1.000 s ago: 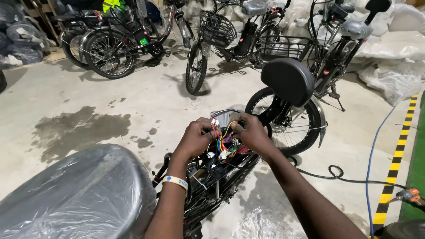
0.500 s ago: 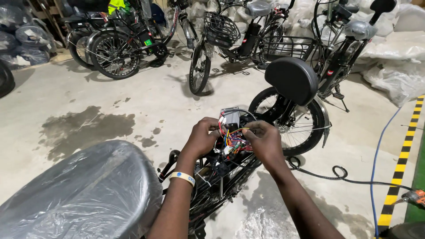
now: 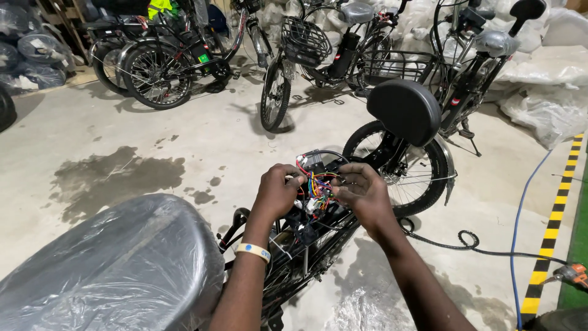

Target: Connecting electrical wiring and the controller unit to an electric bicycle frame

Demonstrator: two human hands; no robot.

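Stained concrete floor [image 3: 122, 141] lies beneath parked bicycles as our left hand [image 3: 277, 195] and right hand [image 3: 362, 195] pinch a bundle of multicoloured thin wires [image 3: 315, 184] above a black bicycle frame [image 3: 306, 245], seemingly sorting connectors, calling for careful fingertip work.

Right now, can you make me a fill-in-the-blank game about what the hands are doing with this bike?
1. Both hands, the left hand and the right hand, are working on a bundle of colourful ____.
2. The big seat closest to the camera is wrapped in clear ____.
3. The left wrist wears a pale ____.
4. The floor stripe at the right edge is black and ____.

Missing words: wires; plastic; wristband; yellow
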